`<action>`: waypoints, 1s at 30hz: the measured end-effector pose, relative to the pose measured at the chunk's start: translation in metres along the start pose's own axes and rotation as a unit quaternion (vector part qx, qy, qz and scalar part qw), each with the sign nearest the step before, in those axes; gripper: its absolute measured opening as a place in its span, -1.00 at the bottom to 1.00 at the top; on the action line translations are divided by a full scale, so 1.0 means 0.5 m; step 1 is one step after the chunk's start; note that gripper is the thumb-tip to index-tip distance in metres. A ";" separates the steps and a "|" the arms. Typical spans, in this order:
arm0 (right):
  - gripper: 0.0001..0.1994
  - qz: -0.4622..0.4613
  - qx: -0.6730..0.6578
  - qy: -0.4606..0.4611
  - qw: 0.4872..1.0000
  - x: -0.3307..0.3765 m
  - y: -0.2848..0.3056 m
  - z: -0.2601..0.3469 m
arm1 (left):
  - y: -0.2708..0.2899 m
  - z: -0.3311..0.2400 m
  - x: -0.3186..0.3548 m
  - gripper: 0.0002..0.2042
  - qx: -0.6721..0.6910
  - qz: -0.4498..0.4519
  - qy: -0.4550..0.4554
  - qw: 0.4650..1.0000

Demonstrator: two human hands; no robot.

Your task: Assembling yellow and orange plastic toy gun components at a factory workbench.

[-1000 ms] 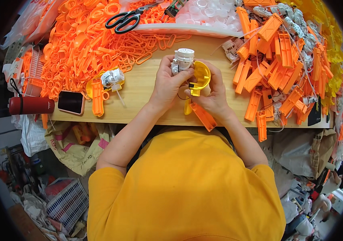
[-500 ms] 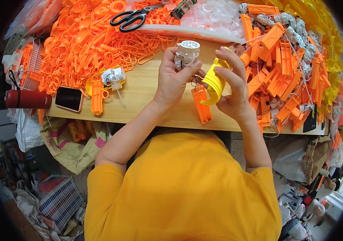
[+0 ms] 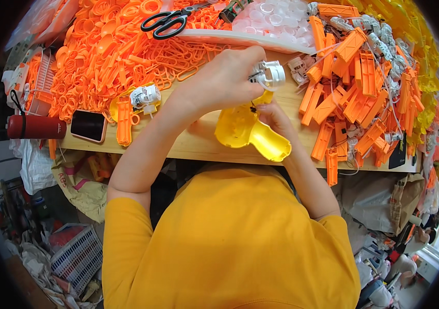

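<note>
My left hand (image 3: 224, 80) is closed around a white cylindrical plastic unit (image 3: 273, 75) with thin dark wires, held above the table. Just below it is a hollow yellow plastic half-shell (image 3: 234, 127) with a handle-like arm, its open inside facing up. My right hand (image 3: 277, 119) grips this shell from the right side, with its fingers partly hidden behind it. A dark wire end shows at the shell's upper edge, near my right fingers. The white unit sits just above the shell's upper end; whether they touch I cannot tell.
A partly assembled orange, yellow and white piece (image 3: 127, 116) lies on the left, beside a phone (image 3: 88, 126) and red bottle (image 3: 37, 126). Behind are heaped orange parts (image 3: 101, 56), black-handled scissors (image 3: 170, 23) and translucent caps (image 3: 273, 23). Orange casings (image 3: 363, 77) pile up at right.
The yellow shell has been turned over and brought left and nearer, hollow side up. My left hand has swung over with the white unit, tipping it sideways. The dangling orange casing no longer shows.
</note>
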State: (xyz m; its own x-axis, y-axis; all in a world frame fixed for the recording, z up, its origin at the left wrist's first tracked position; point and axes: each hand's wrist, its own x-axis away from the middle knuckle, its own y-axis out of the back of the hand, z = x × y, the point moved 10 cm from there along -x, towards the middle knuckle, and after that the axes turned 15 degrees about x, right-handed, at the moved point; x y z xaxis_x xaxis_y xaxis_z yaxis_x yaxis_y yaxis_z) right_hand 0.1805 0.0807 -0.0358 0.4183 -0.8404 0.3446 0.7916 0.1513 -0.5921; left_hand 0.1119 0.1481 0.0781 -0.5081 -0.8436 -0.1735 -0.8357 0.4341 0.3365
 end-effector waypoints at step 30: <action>-0.27 -0.080 0.337 0.300 0.889 0.015 0.003 0.057 | 0.018 0.081 0.115 -0.59 0.083 -0.187 -0.064 0.977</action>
State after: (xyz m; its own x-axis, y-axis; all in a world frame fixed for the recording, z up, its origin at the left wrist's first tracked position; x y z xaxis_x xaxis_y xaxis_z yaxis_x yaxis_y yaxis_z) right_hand 0.1974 0.0893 -0.0133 0.1232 -0.9752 -0.1840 0.9913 0.1122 0.0694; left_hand 0.0669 0.1161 0.0336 -0.1730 -0.9116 -0.3728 -0.9849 0.1568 0.0736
